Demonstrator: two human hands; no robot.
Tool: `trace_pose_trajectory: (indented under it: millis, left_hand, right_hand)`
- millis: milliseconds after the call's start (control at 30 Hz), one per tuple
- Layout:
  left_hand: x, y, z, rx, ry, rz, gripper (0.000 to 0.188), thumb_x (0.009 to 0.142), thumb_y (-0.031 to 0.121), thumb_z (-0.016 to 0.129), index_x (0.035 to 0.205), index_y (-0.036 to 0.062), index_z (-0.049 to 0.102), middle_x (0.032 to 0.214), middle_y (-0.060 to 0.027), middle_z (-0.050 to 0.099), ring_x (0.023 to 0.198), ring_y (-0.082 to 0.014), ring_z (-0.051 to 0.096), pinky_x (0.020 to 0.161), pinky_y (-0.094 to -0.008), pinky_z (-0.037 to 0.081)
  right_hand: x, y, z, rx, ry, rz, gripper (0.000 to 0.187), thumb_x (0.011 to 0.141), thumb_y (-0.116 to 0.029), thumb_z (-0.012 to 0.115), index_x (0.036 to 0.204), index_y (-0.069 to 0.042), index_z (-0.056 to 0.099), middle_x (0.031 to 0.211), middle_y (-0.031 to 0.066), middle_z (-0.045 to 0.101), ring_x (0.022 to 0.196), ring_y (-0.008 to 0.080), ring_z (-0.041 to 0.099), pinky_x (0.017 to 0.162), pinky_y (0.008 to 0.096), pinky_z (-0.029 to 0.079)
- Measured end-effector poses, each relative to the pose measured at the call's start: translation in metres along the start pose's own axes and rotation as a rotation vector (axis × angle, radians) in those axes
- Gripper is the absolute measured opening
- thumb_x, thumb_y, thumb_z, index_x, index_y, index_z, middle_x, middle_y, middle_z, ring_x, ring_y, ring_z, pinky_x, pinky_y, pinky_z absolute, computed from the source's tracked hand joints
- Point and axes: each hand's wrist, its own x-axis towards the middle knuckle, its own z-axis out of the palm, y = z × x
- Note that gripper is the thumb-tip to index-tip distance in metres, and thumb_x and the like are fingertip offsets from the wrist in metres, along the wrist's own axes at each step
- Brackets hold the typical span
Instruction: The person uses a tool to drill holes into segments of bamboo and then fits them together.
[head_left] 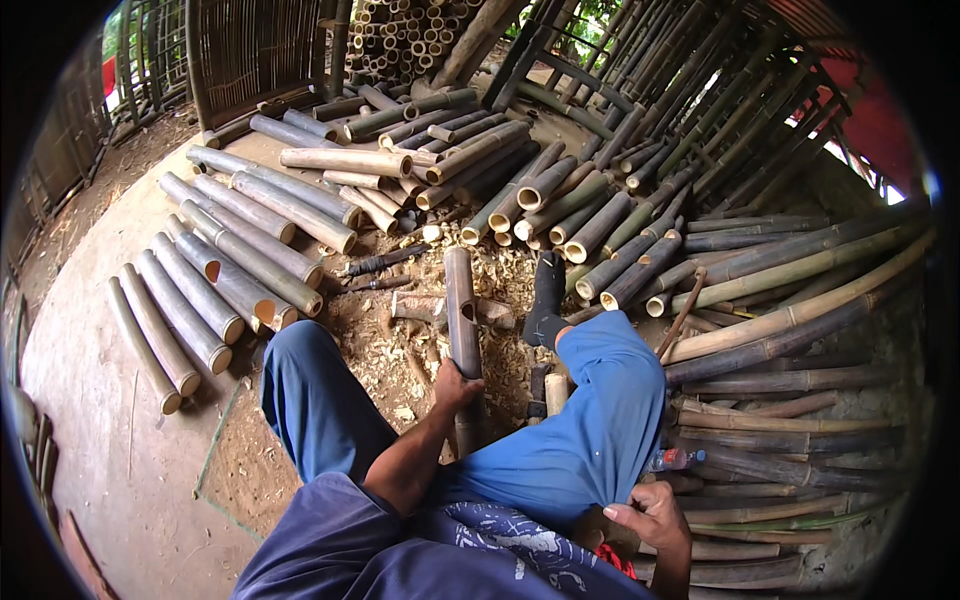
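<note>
Left hand [457, 388] clamping bamboo [461, 345], rim [457, 251] free, shavings [504, 272] alongside, right hand [652, 514] curled (hold unclear)

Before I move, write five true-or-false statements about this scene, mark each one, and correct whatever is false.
1. The left hand grips a bamboo tube. True.
2. The right hand grips that bamboo tube too. False: the right hand is apart from it, beside the blue trousers.
3. The gripped bamboo tube has an opening in its side. True.
4. The plastic bottle is left of the gripped bamboo tube in the picture. False: the plastic bottle is to its right.
5. Pale shavings lie on the ground near the dark sock. True.
</note>
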Motion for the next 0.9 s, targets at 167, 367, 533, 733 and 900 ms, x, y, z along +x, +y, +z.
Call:
trace_pose_trajectory:
  millis: [167,367,533,733,900]
  left_hand:
    - [0.045,-0.070,-0.012,-0.447,-0.140,-0.016,0.079,0.060,0.033,0.092,0.120,-0.0056,0.058,0.113,-0.0228,0.070,0.103,-0.0327,0.069,0.089,-0.0407,0.055]
    - [0.029,-0.041,-0.022,-0.427,-0.292,-0.166,0.060,0.066,0.020,0.087,0.115,-0.0044,0.062,0.099,-0.0146,0.072,0.087,-0.0265,0.069,0.072,-0.0365,0.054]
    - [0.037,-0.020,-0.043,-0.754,0.028,-0.258,0.028,0.081,0.010,0.063,0.107,-0.0016,0.068,0.081,-0.0076,0.068,0.071,-0.0167,0.063,0.058,-0.0307,0.046]
    - [0.073,-0.024,-0.074,-0.667,0.657,-0.261,0.017,0.083,0.009,0.065,0.092,-0.0041,0.071,0.082,-0.0128,0.070,0.073,-0.0209,0.065,0.068,-0.0351,0.053]
    - [0.100,0.032,-0.113,0.067,0.337,-0.185,0.035,0.089,0.007,0.064,0.124,0.0068,0.060,0.120,-0.0110,0.061,0.104,-0.0220,0.057,0.090,-0.0370,0.049]
  right_hand:
    - [0.015,0.012,-0.015,0.164,0.146,-0.091,0.034,0.096,-0.024,0.064,0.074,0.002,0.068,0.062,0.0058,0.064,0.054,0.0108,0.057,0.053,0.0262,0.046]
    - [0.077,0.018,-0.111,0.037,0.092,-0.235,0.041,0.092,-0.039,0.068,0.080,0.000,0.065,0.069,0.0027,0.061,0.058,0.0101,0.057,0.055,0.0255,0.044]
    - [0.198,0.080,-0.111,-0.086,0.055,0.110,0.032,0.099,-0.031,0.061,0.092,0.000,0.068,0.075,0.0036,0.064,0.069,0.0122,0.062,0.065,0.0285,0.049]
    - [0.258,0.238,0.018,-0.547,0.044,0.021,0.045,0.092,-0.037,0.071,0.110,0.003,0.064,0.095,0.0175,0.072,0.088,0.0298,0.069,0.078,0.0458,0.054]
    - [0.265,0.264,0.087,-0.807,0.150,0.362,0.048,0.090,-0.039,0.071,0.115,0.001,0.061,0.100,0.0220,0.071,0.098,0.0373,0.067,0.085,0.0512,0.051]
